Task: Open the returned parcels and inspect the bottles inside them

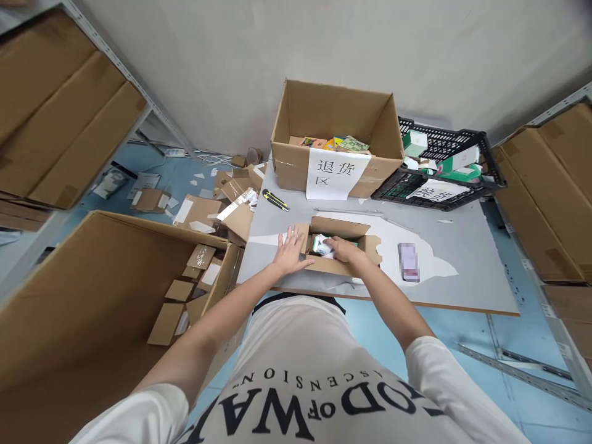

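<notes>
In the head view, a small cardboard box (330, 266) stands with its flaps up near the table's front edge. My left hand (289, 253) lies against its left flap, fingers spread, holding nothing. Inside the box, my right hand (343, 248) has its fingers curled onto a small white-and-green carton (319, 245). The fingertips are partly hidden by the carton and the box walls. A black-and-yellow box cutter (275, 200) rests on the table behind my left hand. To the right of the box lies a phone (409, 262).
Behind stand a large cardboard box (289, 166) with a paper sign and a black crate (444, 196) of cartons. A big open carton (106, 246) is at the left, beside flattened cardboard scraps (235, 209). Shelves with boxes (541, 191) flank the grey table (472, 265).
</notes>
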{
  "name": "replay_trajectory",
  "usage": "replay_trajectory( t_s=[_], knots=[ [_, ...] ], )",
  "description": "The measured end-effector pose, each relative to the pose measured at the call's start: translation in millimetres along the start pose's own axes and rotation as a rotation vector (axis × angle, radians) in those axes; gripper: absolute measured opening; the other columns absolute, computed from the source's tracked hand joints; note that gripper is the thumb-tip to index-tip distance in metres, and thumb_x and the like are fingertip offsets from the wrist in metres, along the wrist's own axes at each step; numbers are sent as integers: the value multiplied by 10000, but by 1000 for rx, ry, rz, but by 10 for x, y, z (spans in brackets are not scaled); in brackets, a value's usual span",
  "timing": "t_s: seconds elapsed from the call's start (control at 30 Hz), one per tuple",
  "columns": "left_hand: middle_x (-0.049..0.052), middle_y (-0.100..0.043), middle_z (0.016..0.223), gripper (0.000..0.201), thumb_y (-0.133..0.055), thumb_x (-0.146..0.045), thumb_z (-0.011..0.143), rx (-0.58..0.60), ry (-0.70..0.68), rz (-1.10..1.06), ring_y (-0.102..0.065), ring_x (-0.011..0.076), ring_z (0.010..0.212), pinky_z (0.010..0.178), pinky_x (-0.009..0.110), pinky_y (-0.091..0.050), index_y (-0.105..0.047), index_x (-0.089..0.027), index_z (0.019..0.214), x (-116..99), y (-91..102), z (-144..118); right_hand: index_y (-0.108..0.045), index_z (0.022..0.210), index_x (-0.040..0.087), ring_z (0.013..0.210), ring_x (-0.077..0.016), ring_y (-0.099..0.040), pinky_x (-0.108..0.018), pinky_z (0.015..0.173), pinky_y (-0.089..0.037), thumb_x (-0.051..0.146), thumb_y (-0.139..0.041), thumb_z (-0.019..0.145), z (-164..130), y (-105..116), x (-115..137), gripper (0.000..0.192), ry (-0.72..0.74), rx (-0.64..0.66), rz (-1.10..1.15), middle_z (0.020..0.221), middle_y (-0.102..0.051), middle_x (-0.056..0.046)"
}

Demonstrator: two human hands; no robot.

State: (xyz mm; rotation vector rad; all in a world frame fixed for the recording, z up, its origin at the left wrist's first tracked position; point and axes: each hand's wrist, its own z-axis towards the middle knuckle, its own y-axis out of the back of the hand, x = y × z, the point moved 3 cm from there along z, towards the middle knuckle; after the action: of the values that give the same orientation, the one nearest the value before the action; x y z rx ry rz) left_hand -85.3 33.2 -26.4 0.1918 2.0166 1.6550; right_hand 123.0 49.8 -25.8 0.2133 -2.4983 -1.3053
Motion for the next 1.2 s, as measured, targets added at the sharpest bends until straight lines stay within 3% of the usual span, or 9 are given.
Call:
replay_trajectory(
  t_s=[0.13, 0.27, 0.5, 0.6, 0.73, 0.9, 0.97, 1.07, 1.2],
  knots=[
    [215, -153, 1542, 875, -507, -674, 762, 16, -40, -5, -72, 372, 1433, 1109, 591, -114, -336, -121, 1418, 29, 36, 16, -483, 1277, 231, 926, -214, -637, -287, 773, -458, 86, -562, 771, 100, -14, 27, 532, -41, 5, -26, 1207, -522, -119],
    [213, -160, 1541, 851, -533, -649, 757, 51, -80, -14, -92, 373, 1430, 1103, 595, -139, -358, -122, 1401, 41, 53, 53, -484, 1246, 222, 874, -198, -636, -282, 742, -447, 72, -498, 784, 68, -57, 81, 486, -57, -26, -15, 1210, -499, -122],
    [208, -161, 1542, 813, -555, -614, 762, 67, -93, -30, -85, 385, 1428, 1089, 624, -144, -363, -142, 1395, 51, 78, 67, -475, 1209, 208, 930, -219, -592, -280, 763, -417, 61, -440, 783, -155, -146, 8, 452, -23, -145, 92, 1094, -622, -81],
    [209, -149, 1545, 813, -576, -590, 760, 76, -87, -60, -103, 370, 1430, 1091, 620, -150, -351, -144, 1401, 76, 85, 79, -462, 1216, 208, 937, -233, -584, -290, 763, -415, 100, -446, 799, -284, -108, -61, 431, -68, -266, 151, 1120, -625, -90],
    [202, -177, 1540, 873, -602, -588, 743, 68, -43, -168, -146, 347, 1428, 1097, 606, -167, -296, -148, 1432, 105, 123, 116, -441, 1218, 201, 886, -220, -580, -296, 754, -430, 164, -460, 810, -453, 45, -56, 411, -110, -455, 319, 1089, -617, -82],
    [179, -297, 1503, 913, -632, -608, 707, -35, -93, -311, -237, 360, 1399, 1089, 604, -198, -302, -173, 1438, 8, 333, 152, -410, 1236, 182, 787, -180, -562, -302, 738, -463, 234, -471, 817, -530, 255, 194, 427, -50, -553, 687, 1021, -602, -65],
    [161, -441, 1419, 802, -629, -556, 738, -73, -129, -461, -390, 340, 1319, 1063, 546, -297, -377, -175, 1398, -47, 423, 164, -395, 1250, 175, 798, -172, -562, -298, 730, -476, 258, -483, 818, -496, 321, 351, 448, 22, -557, 856, 1042, -593, -73],
    [114, -656, 1122, 557, -606, -453, 793, -102, -98, -890, -622, 243, 1004, 876, 379, -486, -526, -135, 1243, -48, 487, 196, -367, 1294, 187, 810, -166, -566, -306, 730, -496, 305, -519, 822, -400, 397, 580, 510, 137, -557, 1059, 1057, -592, -77],
    [61, -686, 896, 435, -731, -374, 691, -193, 58, -1343, -635, 164, 775, 723, 279, -519, -613, -116, 1020, 271, 490, 259, -272, 1418, 272, 859, -168, -578, -338, 749, -523, 356, -610, 800, -316, 443, 763, 709, 209, -609, 1136, 1265, -520, -102]
  ],
)
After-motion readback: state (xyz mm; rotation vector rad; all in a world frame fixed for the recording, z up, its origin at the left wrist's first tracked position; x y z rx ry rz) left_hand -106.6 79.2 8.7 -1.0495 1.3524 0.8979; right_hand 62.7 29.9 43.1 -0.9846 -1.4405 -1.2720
